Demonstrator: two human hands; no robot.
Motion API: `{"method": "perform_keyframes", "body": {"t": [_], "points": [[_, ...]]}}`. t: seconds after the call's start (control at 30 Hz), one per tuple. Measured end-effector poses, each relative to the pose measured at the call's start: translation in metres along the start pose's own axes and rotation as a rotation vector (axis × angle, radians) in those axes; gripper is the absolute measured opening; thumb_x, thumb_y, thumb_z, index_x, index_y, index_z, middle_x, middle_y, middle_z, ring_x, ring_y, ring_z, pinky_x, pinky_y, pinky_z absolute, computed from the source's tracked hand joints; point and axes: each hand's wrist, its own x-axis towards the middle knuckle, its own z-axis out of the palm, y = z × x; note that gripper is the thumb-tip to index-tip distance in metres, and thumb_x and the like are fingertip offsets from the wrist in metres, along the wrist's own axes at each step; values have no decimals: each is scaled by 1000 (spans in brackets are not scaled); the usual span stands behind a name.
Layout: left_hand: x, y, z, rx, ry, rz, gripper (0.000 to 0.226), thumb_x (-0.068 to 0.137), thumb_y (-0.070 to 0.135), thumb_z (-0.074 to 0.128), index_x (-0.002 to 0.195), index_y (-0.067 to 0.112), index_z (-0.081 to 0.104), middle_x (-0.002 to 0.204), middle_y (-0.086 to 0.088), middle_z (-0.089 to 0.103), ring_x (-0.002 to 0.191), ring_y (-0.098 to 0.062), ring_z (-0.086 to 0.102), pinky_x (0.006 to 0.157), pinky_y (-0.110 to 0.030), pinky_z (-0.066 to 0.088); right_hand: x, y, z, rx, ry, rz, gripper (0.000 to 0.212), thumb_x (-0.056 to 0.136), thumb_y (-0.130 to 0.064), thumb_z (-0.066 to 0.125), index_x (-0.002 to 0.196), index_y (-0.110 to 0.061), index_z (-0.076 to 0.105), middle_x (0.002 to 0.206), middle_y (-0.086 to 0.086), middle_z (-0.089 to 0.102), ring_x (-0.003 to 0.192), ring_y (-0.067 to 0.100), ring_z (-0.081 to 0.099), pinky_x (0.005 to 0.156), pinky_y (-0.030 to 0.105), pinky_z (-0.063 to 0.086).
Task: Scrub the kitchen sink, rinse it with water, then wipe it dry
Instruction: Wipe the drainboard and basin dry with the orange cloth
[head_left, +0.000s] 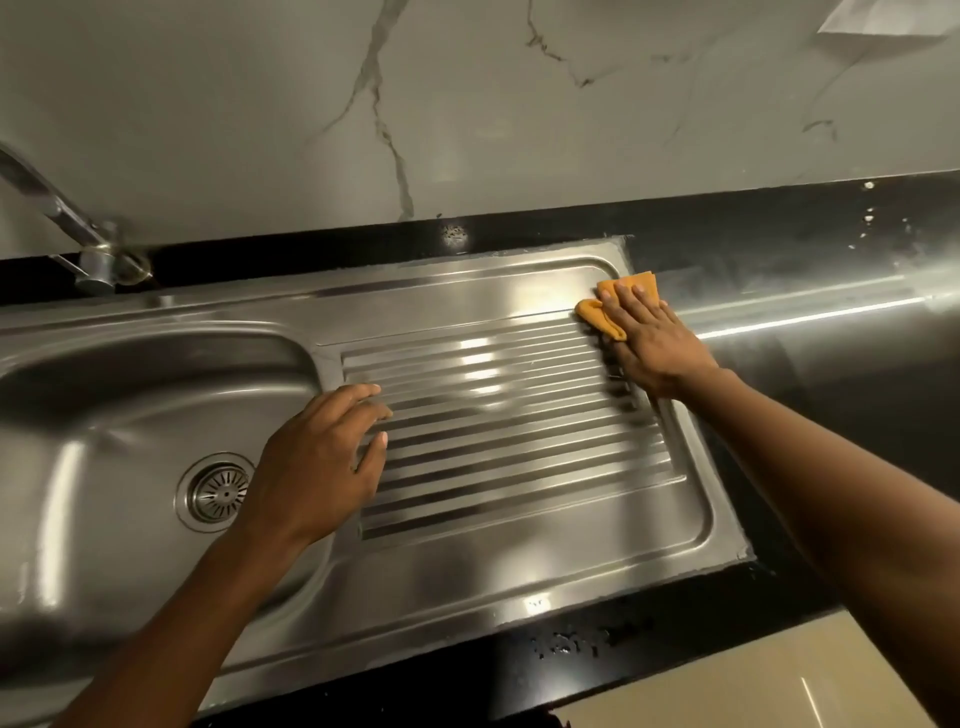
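Note:
A stainless steel sink fills the view, with its basin (104, 395) on the left and a ribbed drainboard (519, 561) on the right. My right hand (649, 343) lies flat with straight fingers on an orange cloth (597, 314), pressing it onto the drainboard's far right corner. My left hand (317, 462) rests on the drainboard's left edge beside the basin, fingers loosely bent and holding nothing. The drain strainer (218, 491) sits in the basin just left of that hand.
A chrome tap (78, 228) stands at the back left on the black countertop (805, 270). A white marble-look wall rises behind. Water spots lie on the counter's front strip (587, 642) and far right. Beige floor shows at the bottom right.

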Motion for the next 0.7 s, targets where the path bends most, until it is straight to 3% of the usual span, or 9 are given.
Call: {"method": "perform_keyframes", "body": {"t": [0.2, 0.5, 0.7], "points": [[-16, 15, 4, -29, -22, 48, 25, 95, 27, 65, 118, 22, 75, 140, 5, 65, 127, -14, 58, 94, -30, 49, -64, -7, 19, 34, -1, -5, 74, 102, -61, 10, 166, -29, -6, 175, -1, -9, 161, 21, -11, 131, 49, 3], [-52, 43, 2, -66, -92, 75, 31, 94, 36, 57, 118, 26, 74, 142, 8, 62, 129, -13, 58, 95, -36, 55, -182, -23, 53, 87, -23, 61, 67, 107, -56, 16, 165, -35, -10, 172, -10, -19, 158, 11, -21, 131, 43, -3], [-78, 54, -3, -54, -134, 78, 24, 97, 31, 67, 120, 28, 73, 144, 11, 60, 132, -11, 55, 97, -34, 53, -256, -37, 72, 170, -32, 98, 62, 109, -60, 15, 164, -41, -7, 171, -18, -17, 156, 4, -22, 131, 45, -5]]}}
